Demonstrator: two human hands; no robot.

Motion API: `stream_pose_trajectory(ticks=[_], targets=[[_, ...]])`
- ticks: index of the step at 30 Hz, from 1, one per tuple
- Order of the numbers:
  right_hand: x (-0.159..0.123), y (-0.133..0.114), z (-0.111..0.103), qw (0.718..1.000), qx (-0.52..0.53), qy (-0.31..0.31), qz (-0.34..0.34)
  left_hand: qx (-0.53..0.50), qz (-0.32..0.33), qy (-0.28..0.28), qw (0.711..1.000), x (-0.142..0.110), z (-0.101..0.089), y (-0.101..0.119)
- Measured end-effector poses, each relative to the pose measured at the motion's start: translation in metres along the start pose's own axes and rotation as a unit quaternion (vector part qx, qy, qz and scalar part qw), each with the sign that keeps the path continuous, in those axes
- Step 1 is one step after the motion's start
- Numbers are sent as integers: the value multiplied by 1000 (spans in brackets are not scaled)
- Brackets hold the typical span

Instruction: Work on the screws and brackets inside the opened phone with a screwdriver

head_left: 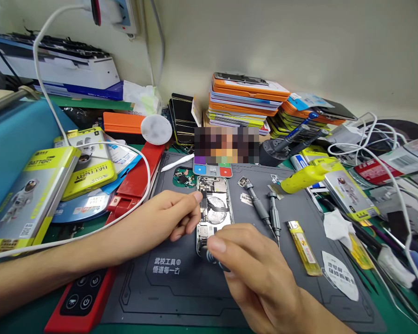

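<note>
An opened phone lies upright on the grey work mat, its inner boards and a round silver coil area exposed. My left hand is closed, fingers curled, with its fingertips at the phone's left edge. Over the phone's lower end, my right hand curls its fingers around a dark grey ringed tool. Most of that tool is hidden behind the thumb and fingers. To the right of the phone lie two grey screwdrivers.
Right of the screwdrivers are a yellow lighter and a yellow bottle. Yellow battery boxes and a red device stand left. A white cable loops across. Stacked orange cases stand at the back.
</note>
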State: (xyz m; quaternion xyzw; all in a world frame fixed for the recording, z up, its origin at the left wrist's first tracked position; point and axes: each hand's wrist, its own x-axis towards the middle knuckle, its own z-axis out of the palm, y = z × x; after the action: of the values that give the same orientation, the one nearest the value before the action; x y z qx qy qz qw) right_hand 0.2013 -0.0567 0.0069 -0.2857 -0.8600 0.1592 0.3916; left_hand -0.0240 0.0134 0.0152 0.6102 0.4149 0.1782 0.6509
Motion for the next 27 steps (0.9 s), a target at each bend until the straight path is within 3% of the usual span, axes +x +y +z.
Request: stream_pose_trajectory(ticks=[27], targets=[[-2,5,3,999,21,-10,-22,3,8,-7,1000,2,0,0]])
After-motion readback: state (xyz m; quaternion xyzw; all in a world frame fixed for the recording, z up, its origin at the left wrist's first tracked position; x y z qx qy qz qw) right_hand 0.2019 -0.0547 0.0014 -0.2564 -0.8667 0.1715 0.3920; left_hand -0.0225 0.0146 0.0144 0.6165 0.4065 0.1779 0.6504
